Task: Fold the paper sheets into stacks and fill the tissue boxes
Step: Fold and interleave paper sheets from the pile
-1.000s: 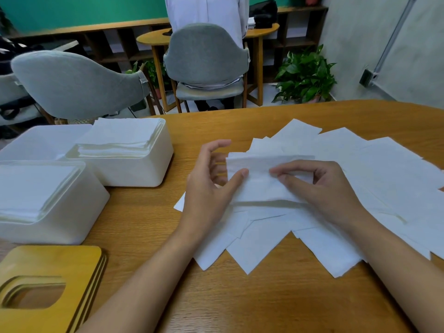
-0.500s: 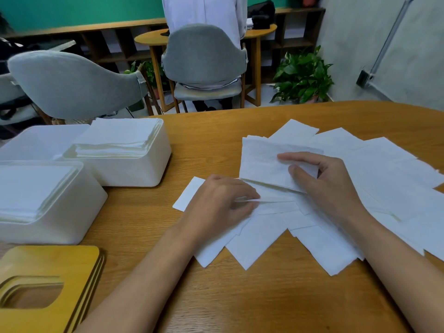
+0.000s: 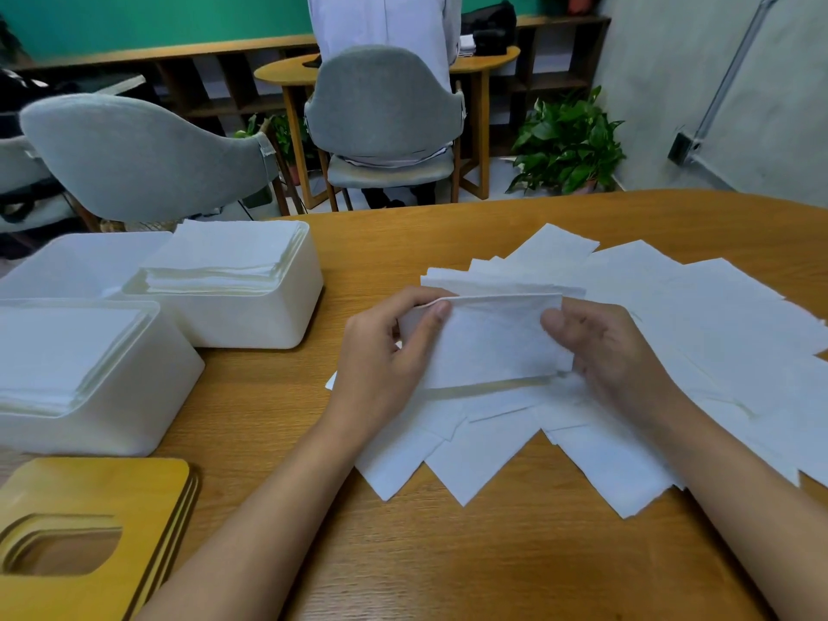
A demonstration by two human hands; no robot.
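Over the wooden table (image 3: pixel 448 553), left hand (image 3: pixel 385 360) and right hand (image 3: pixel 600 351) pinch a folded sheet (image 3: pixel 493 338) between them.

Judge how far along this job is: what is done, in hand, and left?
Done: the near box and far box hold folded stacks. In hand: the left hand and right hand pinch one folded sheet. Left: many loose sheets lie fanned on the table; the wooden lids lie off the boxes.

Beyond left hand (image 3: pixel 381 365): grey chairs (image 3: pixel 143 159), teal wall (image 3: pixel 157 15). Beyond right hand (image 3: pixel 600 356): potted plant (image 3: pixel 569 141), pale wall (image 3: pixel 717 82).
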